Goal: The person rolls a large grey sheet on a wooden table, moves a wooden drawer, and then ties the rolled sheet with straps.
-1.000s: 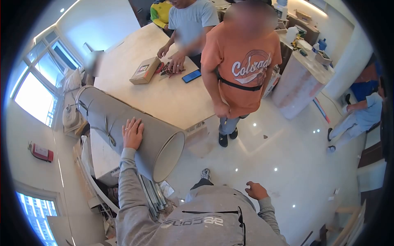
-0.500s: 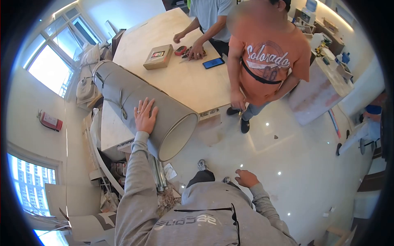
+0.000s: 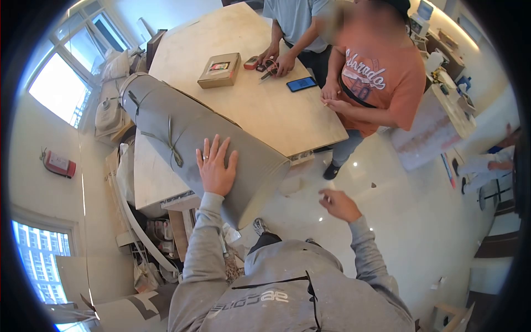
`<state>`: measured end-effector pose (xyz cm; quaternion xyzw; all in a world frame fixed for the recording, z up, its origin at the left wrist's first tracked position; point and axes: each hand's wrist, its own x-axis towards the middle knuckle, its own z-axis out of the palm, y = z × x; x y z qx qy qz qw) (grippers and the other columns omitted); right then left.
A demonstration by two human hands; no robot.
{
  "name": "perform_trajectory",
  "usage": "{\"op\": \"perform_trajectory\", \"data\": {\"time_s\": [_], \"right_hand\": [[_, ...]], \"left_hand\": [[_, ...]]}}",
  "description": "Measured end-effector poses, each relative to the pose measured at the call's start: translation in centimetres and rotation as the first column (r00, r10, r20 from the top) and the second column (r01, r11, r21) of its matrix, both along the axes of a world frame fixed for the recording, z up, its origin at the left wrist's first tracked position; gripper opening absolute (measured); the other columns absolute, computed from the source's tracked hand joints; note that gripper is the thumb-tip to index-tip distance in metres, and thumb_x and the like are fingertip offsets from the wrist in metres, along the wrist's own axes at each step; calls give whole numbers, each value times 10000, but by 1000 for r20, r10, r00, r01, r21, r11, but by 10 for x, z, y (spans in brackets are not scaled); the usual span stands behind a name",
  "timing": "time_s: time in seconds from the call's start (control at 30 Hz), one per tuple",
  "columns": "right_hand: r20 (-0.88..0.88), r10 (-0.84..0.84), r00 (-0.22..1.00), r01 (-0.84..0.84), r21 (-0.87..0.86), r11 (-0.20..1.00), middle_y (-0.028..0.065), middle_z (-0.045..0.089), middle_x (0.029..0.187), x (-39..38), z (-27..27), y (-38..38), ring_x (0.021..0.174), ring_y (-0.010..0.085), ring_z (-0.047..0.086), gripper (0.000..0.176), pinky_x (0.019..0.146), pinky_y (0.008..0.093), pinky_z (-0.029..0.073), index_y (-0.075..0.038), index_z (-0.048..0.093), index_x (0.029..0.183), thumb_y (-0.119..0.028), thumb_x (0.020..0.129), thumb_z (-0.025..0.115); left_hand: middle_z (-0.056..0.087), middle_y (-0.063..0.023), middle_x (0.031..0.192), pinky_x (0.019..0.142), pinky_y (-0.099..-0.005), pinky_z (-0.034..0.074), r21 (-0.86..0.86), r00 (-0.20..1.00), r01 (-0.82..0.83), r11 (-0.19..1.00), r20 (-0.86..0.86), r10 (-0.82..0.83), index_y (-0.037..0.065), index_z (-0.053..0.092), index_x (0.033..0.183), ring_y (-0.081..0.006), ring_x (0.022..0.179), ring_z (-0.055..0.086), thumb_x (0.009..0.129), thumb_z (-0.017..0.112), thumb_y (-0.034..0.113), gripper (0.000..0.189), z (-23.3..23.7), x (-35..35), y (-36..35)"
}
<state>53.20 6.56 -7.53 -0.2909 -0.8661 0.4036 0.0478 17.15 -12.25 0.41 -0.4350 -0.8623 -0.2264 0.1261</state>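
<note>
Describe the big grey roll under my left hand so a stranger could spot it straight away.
Find the large pale wooden table. Along its left side lies a long grey roll tied with cord, the left hand flat on it. It dwarfs the cardboard box and phone on the table.

I wear a loose light-grey cotton hooded sweatshirt; its long creased sleeves reach the wrists of my left hand and my right hand; white block lettering crosses the chest; a thin dark cord loops above it; a slim silver ring circles one left finger; below show dark trousers and a grey sneaker.
</note>
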Motion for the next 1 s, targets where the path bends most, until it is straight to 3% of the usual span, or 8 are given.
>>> {"op": "perform_trajectory", "data": {"time_s": [0.2, 0.3, 0.4, 0.5, 0.7, 0.8, 0.9, 1.0], "right_hand": [[-493, -45, 869, 55, 7, 998, 151, 750, 942, -152, 108, 16, 854, 314, 735, 281, 791, 381, 585, 18, 723, 1166, -203, 994, 703], [-420, -12, 907, 9, -9, 1000, 172, 761, 1095, -212, 138, 27, 1019, 339, 736, 341, 911, 391, 579, 38, 709, 1205, -232, 997, 721], [-269, 77, 960, 112, 623, 774, 179, 677, 1387, -259, 140, 30, 1270, 321, 654, 410, 1062, 404, 509, 13, 659, 1348, -216, 1015, 723], [-375, 155, 914, -28, 324, 946, 242, 563, 1526, -292, 156, 4, 1398, 387, 564, 553, 1149, 453, 449, 4, 577, 1465, -256, 1005, 739], [-201, -72, 977, 175, 561, 809, 297, 502, 1573, -321, 144, -24, 1449, 463, 500, 643, 1188, 472, 411, 6, 521, 1526, -311, 1009, 733], [-363, 31, 931, -12, 54, 998, 332, 470, 1574, -321, 150, -37, 1483, 507, 424, 695, 1230, 512, 351, 31, 505, 1519, -407, 1014, 697], [-194, 375, 907, -349, 155, 924, 313, 467, 1585, -322, 127, -52, 1499, 485, 415, 667, 1234, 510, 345, 10, 528, 1515, -412, 1021, 679], [-190, 313, 931, -264, 243, 933, 266, 445, 1629, -321, 119, -62, 1520, 416, 422, 591, 1246, 462, 337, -23, 547, 1527, -351, 1043, 630]], "left_hand": [[508, -102, 1630, 1308, -573, 136, 38, 1000, 17, 999, 1, -18, 177, 637, 1478, -362, 1571, 352, 1028, 644, 383, 495, 8, 3, -3], [502, -119, 1629, 1306, -591, 127, 54, 999, 32, 998, 35, -34, 162, 638, 1473, -378, 1574, 338, 1022, 647, 382, 502, 12, 2, -4], [491, -139, 1632, 1303, -608, 125, 71, 996, 47, 996, 69, -52, 138, 632, 1472, -396, 1578, 321, 1017, 646, 375, 513, 17, 1, -6], [482, -141, 1635, 1300, -617, 122, 92, 992, 52, 994, 113, -62, 131, 630, 1474, -399, 1583, 311, 1010, 650, 370, 522, 21, -1, -8], [475, -144, 1639, 1295, -637, 112, 116, 983, 57, 992, 166, -76, 119, 624, 1478, -401, 1598, 280, 998, 656, 380, 547, 21, -6, -10], [461, -147, 1650, 1298, -641, 97, 135, 978, 60, 989, 189, -85, 109, 620, 1483, -409, 1608, 256, 980, 654, 366, 566, 19, -7, -9], [445, -145, 1664, 1300, -649, 69, 109, 970, 97, 989, 214, -119, 99, 604, 1498, -417, 1619, 226, 945, 657, 346, 607, 17, -9, -12], [430, -144, 1676, 1300, -658, 38, 118, 968, 108, 987, 216, -131, 95, 584, 1517, -421, 1630, 189, 913, 658, 333, 653, 14, -9, -11]]}}
